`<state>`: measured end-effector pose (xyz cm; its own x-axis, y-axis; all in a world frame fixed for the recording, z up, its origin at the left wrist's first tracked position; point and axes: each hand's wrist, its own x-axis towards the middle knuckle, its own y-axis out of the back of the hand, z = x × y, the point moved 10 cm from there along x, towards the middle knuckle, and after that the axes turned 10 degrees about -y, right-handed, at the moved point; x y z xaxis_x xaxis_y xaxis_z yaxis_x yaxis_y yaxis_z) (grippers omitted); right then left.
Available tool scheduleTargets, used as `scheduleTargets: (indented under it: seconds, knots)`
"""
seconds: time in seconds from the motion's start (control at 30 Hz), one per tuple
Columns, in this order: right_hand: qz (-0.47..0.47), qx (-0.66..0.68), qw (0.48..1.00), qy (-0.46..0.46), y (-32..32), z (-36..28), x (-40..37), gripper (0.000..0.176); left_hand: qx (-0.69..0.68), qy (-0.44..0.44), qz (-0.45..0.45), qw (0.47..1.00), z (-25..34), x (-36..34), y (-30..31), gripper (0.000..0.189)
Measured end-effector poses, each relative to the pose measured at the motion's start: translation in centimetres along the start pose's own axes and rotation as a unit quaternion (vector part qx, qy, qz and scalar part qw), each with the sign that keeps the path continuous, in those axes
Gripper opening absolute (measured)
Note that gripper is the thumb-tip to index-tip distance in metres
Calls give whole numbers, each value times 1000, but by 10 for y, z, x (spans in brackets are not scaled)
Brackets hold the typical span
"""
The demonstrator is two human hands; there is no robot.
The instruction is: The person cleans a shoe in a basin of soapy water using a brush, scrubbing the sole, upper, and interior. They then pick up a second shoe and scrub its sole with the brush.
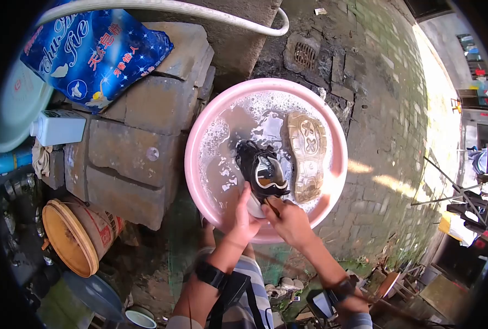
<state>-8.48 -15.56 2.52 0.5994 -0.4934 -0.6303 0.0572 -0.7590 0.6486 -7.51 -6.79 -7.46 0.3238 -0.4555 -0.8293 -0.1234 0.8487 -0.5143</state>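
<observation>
A pink basin holds soapy, greyish water with foam along its edge. Over its near side, my left hand is wrapped round the side and sole of a black shoe with white trim. My right hand is closed on a brown handle, perhaps of a brush, at the near end of this shoe; the rest of the tool is hidden. Another shoe floats sole up at the right of the basin, its pale tread showing. Neither hand touches it.
Stacked bricks stand left of the basin, with a blue detergent bag and a light blue bottle on them. A bucket lies tilted at lower left. A pale pipe crosses the top. A drain grate lies beyond the basin.
</observation>
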Motion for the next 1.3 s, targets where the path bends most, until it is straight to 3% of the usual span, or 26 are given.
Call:
scheduleTargets:
  seconds: [0.07, 0.17, 0.27, 0.33, 0.37, 0.43, 0.5, 0.53, 0.6, 0.63, 0.73, 0.8, 0.83, 0.9, 0.93, 1.0, 1.07, 1.17, 1.23, 1.3]
  knots:
    - [-18, -15, 1000, -7, 0, -14, 30, 31, -61, 45, -21, 997, -6, -1, -3, 49]
    - [-67, -22, 997, -34, -6, -12, 26, 34, -56, 32, -24, 998, -3, -5, -5, 48]
    - [-30, 1, 1000, 0, -4, -1, 17, 39, -27, 23, -51, 998, -7, 9, 3, 47]
    - [-63, -9, 998, 23, -4, -4, 0, 44, -17, -13, -43, 999, 2, 15, -2, 46]
    - [-41, -14, 997, 58, -1, -7, -9, 53, 1, 17, -30, 999, 2, 11, -1, 49]
    - [31, 5, 997, 77, 22, -14, -27, 52, 21, 1, -32, 999, 13, 4, -16, 54]
    - [89, 45, 989, 111, 30, -11, -36, 47, 35, -14, -36, 999, 17, 6, -14, 55]
    - [139, 77, 977, 141, 41, -16, -42, 35, 66, -1, -25, 997, 18, 3, -11, 57]
    - [233, 63, 939, 243, 51, -25, -49, 37, 78, 21, -37, 996, 15, 4, -9, 57]
    - [235, 73, 937, 248, 49, -24, -49, 35, 85, 21, -44, 995, 14, 6, -9, 57]
    - [210, 98, 943, 238, 40, -21, -54, 34, 113, 1, -43, 993, 23, 13, -3, 56]
    - [100, 215, 961, 141, 13, 3, -42, 33, 133, 9, -79, 988, 27, 8, -10, 56]
    - [106, 226, 958, 144, 10, 7, -40, 33, 133, 25, -107, 985, 24, 4, -16, 55]
    - [187, 168, 944, 215, 19, -3, -43, 35, 157, 9, -97, 983, 23, -1, -20, 55]
    - [192, 178, 941, 215, 23, -1, -37, 35, 168, -4, -89, 982, 22, -4, -24, 54]
    - [212, 61, 941, 258, 27, -13, -28, 26, 182, -14, -62, 981, 20, 2, -12, 52]
    - [211, 50, 942, 256, 24, -15, -15, 18, 109, 11, -85, 990, 18, 27, 16, 50]
    - [185, 48, 947, 257, 28, -17, -8, 26, 146, -28, -74, 986, 18, 14, -3, 50]
    - [59, 38, 971, 229, 22, -16, 6, 27, 157, -43, -71, 984, 22, 6, -14, 51]
    - [69, 28, 969, 233, 22, -12, 11, 28, 170, -18, -32, 985, 15, -1, -20, 53]
